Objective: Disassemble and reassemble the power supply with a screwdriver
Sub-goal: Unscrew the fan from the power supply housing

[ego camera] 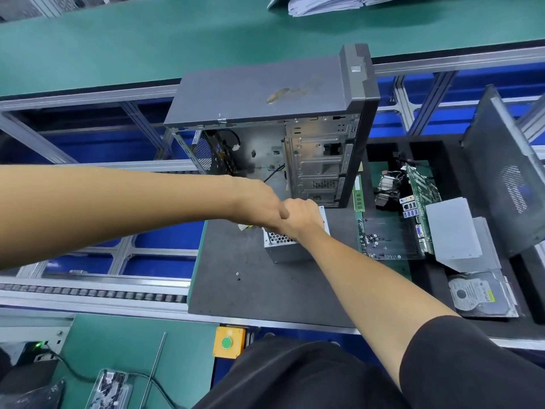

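The power supply [284, 251], a silver metal box with a honeycomb grille, stands on the dark grey mat [250, 290] just in front of the open computer case [265, 95]. My right hand [305, 215] reaches in from the lower right and curls over the top of the box. My left hand [259, 203] comes across from the left, back up, over the box's left top corner. Its thumb lies against my right wrist and its fingers are hidden. A pale label or cable end [244, 227] shows beneath it. No screwdriver is in sight.
Two small screws [237, 276] lie on the mat near the box. To the right are a clear tray of screws [383, 240], a motherboard [421, 187], a heatsink [386, 187], a silver bracket [451, 231], a hard drive [480, 293] and the case side panel [513, 172].
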